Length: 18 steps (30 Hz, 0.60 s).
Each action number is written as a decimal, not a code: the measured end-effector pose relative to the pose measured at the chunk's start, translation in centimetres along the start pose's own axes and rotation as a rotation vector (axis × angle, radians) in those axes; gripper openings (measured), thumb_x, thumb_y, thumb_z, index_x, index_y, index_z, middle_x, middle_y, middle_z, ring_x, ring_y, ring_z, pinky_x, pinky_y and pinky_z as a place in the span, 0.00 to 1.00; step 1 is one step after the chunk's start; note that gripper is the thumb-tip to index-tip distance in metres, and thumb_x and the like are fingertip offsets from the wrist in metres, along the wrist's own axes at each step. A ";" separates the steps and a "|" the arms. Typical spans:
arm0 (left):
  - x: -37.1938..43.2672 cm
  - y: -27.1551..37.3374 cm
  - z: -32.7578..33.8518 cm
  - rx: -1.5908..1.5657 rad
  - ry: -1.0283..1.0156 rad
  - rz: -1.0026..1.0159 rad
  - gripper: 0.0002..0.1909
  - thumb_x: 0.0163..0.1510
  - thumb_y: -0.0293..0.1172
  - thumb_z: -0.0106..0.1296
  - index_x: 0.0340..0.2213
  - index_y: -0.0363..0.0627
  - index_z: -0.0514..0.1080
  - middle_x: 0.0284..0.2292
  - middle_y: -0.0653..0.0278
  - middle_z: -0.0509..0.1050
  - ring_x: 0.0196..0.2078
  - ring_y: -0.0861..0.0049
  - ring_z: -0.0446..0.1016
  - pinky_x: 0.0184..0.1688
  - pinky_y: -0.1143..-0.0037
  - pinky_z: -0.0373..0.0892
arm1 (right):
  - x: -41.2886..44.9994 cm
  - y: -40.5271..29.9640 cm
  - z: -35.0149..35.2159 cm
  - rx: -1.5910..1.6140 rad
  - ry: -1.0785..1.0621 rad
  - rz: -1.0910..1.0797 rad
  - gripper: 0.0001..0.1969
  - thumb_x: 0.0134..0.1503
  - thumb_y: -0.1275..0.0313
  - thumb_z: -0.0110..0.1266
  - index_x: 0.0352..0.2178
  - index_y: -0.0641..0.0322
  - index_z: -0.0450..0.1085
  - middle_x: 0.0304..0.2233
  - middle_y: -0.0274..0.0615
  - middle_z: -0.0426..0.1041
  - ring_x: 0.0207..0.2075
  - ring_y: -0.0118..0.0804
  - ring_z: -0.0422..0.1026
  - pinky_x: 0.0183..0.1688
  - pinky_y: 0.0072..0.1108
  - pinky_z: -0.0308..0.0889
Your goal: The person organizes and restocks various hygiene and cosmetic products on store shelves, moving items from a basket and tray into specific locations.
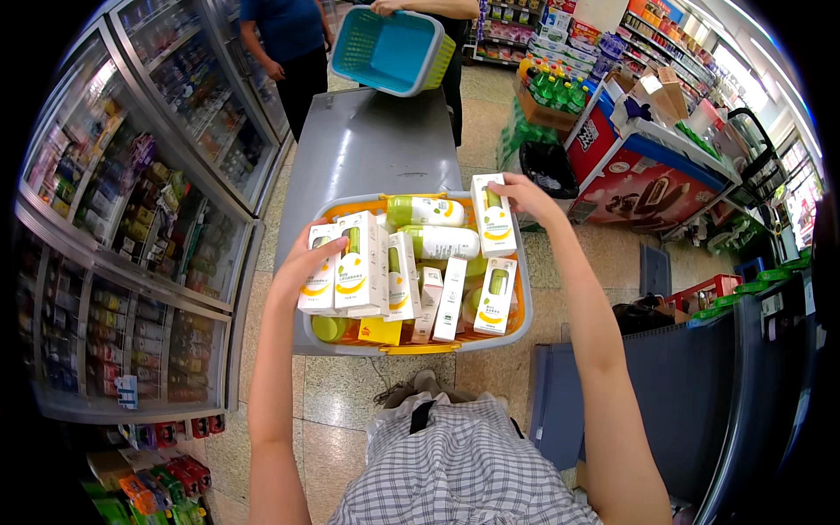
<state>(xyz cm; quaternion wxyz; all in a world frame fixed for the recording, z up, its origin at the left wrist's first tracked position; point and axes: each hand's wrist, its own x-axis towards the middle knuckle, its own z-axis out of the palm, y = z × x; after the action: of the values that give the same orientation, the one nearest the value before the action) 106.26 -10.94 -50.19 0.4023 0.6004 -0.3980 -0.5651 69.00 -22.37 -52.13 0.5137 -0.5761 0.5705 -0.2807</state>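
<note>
An orange plastic basket with a grey rim [522, 308] stands on the near end of a grey metal table [387, 147]. My left hand [303, 259] grips white cartons [354, 279] with green windows over the basket's left side. In my right hand [525, 197] is another white carton [493, 226], held upright by its top at the basket's back right corner. Between the hands lie white bottles with green caps [436, 242]. More slim white cartons [451, 298] lean in the front of the basket, beside a yellow box [380, 331].
Glass-doored drink coolers [164, 210] line the left. Beyond the table a person [453, 72] holds a blue and green basket [387, 52], beside another person [287, 46]. At right stand a bin with a black bag [548, 164], a red freezer [650, 177] and a dark counter [656, 380].
</note>
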 end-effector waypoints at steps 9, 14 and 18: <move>0.3 -0.6 -0.3 -0.028 -0.002 0.016 0.38 0.45 0.34 0.61 0.55 0.40 0.56 0.41 0.50 0.72 0.35 0.73 0.77 0.32 0.77 0.74 | -1.0 1.2 2.8 -0.319 0.190 -0.077 0.23 0.51 0.57 0.55 0.39 0.70 0.70 0.35 0.51 0.74 0.36 0.40 0.73 0.40 0.25 0.67; 0.3 -0.8 -0.3 -0.040 -0.002 0.023 0.37 0.46 0.34 0.61 0.54 0.39 0.56 0.40 0.49 0.72 0.35 0.73 0.77 0.32 0.77 0.74 | -2.4 0.5 3.4 -0.522 0.513 -0.094 0.26 0.51 0.52 0.52 0.40 0.66 0.71 0.39 0.50 0.74 0.40 0.48 0.73 0.44 0.33 0.66; 0.1 -0.6 -0.2 -0.051 -0.006 0.027 0.37 0.46 0.33 0.61 0.54 0.38 0.56 0.40 0.49 0.73 0.35 0.73 0.77 0.32 0.77 0.74 | -2.7 -0.4 4.0 -0.781 0.242 0.130 0.29 0.56 0.50 0.43 0.51 0.61 0.64 0.50 0.52 0.67 0.56 0.52 0.60 0.53 0.42 0.59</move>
<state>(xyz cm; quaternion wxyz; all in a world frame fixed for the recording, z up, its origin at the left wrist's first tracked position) 106.46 -10.77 -50.80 0.4238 0.5829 -0.3929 -0.5711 72.24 -18.81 -52.33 0.2026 -0.6533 0.7256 -0.0757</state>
